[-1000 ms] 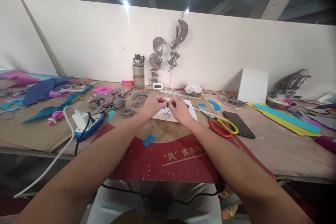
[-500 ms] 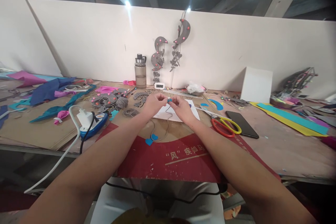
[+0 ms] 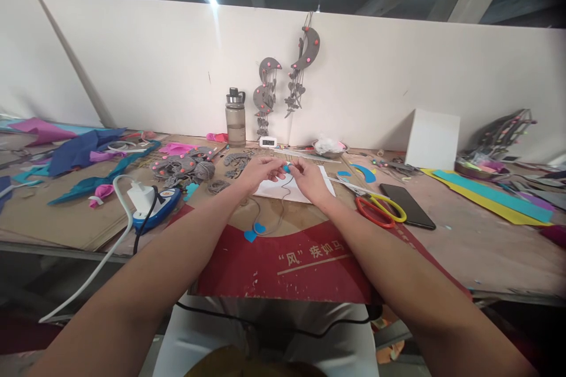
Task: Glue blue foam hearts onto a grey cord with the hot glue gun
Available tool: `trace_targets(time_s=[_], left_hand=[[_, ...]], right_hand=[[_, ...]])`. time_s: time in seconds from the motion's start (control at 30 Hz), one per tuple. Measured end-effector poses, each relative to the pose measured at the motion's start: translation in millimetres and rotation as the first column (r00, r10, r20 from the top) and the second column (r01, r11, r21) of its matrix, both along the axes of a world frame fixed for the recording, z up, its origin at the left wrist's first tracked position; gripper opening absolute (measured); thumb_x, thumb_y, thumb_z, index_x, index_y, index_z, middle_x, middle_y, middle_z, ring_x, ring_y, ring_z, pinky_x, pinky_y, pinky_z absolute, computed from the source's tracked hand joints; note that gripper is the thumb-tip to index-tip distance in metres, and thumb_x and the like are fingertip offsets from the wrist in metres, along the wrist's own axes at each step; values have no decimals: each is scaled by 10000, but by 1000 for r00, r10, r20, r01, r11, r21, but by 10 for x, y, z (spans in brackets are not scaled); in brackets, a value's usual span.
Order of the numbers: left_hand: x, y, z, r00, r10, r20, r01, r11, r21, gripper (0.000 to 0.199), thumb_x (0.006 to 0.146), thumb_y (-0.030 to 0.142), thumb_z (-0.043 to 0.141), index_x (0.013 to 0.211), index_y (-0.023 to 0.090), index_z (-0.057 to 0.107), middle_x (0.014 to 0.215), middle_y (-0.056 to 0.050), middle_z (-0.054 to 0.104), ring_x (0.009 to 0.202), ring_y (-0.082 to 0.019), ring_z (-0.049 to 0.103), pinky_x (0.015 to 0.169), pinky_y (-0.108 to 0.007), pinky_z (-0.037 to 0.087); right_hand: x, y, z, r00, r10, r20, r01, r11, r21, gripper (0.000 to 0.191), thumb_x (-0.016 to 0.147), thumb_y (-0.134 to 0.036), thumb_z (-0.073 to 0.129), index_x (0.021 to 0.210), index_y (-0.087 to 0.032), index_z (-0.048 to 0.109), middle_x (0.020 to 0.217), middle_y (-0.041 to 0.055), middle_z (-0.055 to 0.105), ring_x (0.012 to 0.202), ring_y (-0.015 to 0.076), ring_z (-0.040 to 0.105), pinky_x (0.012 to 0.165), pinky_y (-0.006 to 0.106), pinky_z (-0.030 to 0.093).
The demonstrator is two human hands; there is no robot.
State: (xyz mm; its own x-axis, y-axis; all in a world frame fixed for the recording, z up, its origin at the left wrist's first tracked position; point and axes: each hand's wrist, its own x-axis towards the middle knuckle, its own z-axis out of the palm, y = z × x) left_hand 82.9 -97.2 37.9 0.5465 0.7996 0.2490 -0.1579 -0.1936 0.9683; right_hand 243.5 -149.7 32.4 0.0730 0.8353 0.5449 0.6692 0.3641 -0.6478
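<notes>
My left hand (image 3: 265, 172) and my right hand (image 3: 306, 178) meet above a white sheet (image 3: 283, 189). Between their fingertips is a small blue piece (image 3: 286, 168), pinched by both hands and partly hidden. A thin grey cord (image 3: 283, 206) hangs from it and curves down onto the cardboard. At the cord's lower end lie blue heart-shaped pieces (image 3: 250, 235), beside the red printed area (image 3: 283, 274) of the board.
Red-and-yellow-handled scissors (image 3: 375, 212) and a black phone (image 3: 407, 206) lie to the right. A bottle (image 3: 236, 121) stands behind. Grey yarn (image 3: 204, 171), coloured felt (image 3: 84, 150) and a blue power strip (image 3: 160, 212) are on the left.
Both hands have shifted slightly right with the blue piece, and my left fingers have spread a little. The view has tilted slightly.
</notes>
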Motion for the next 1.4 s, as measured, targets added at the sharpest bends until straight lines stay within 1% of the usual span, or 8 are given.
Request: trace_targets(time_s=[0.17,0.3,0.5,0.6,0.8,1.13,1.3,1.4], left_hand=[[24,-16,-9,997,58,-42,-56,997,46,260,731,364,694,798,113,678,761,-67,664,660,-121,622,600,-237,447],[16,59,-46,966,257,15,-257,966,-7,150,734,282,623,702,136,625,700,-39,631,603,-105,586,552,-223,425],[-67,161,-39,869,495,4,-493,866,-79,333,777,289,514,498,195,358,455,27,409,387,-59,299,403,-232,201],[-69,139,-25,897,436,-77,-436,900,17,365,804,408,554,532,182,467,484,11,467,407,-70,379,422,-233,273],[22,72,-51,987,109,-117,-94,987,130,297,778,419,638,780,127,687,732,-68,669,630,-108,585,559,-221,431],[62,-7,-71,968,199,-152,-166,964,208,185,721,274,690,796,108,724,655,-64,682,593,-127,625,522,-221,463],[61,18,-70,953,280,-115,-249,940,232,160,720,279,679,747,121,693,627,-53,664,575,-126,618,513,-225,470],[47,52,-72,941,314,-125,-277,929,245,135,717,264,658,729,131,677,614,-36,650,542,-111,591,498,-220,461]], right_hand=[[-7,-17,11,999,-12,48,11,999,30,131,822,-286,453,732,-209,509,670,-9,512,650,153,447,645,285,336],[-11,-22,16,998,-21,56,20,1000,21,113,814,-278,456,744,-209,510,676,-9,522,653,153,449,652,285,337],[-14,-9,9,999,-31,44,31,1000,-4,121,816,-281,461,737,-206,513,690,-4,538,660,154,459,654,286,338],[-11,-6,1,999,-26,41,26,1000,5,119,820,-281,466,744,-207,519,693,-6,549,662,153,460,663,285,344],[-2,5,-12,997,-29,66,28,999,16,126,829,-272,459,751,-206,534,695,-1,553,658,156,466,658,286,347],[-28,-4,-47,988,-30,152,25,999,35,117,845,-245,458,736,-219,492,688,16,570,664,176,494,661,304,350],[-44,11,-66,999,-18,35,18,1000,-16,162,814,-255,520,964,-194,517,735,6,606,681,169,543,673,301,380],[-38,9,-47,1000,-13,14,14,999,-45,123,809,-245,515,915,-193,550,757,8,618,690,158,543,682,297,391]])
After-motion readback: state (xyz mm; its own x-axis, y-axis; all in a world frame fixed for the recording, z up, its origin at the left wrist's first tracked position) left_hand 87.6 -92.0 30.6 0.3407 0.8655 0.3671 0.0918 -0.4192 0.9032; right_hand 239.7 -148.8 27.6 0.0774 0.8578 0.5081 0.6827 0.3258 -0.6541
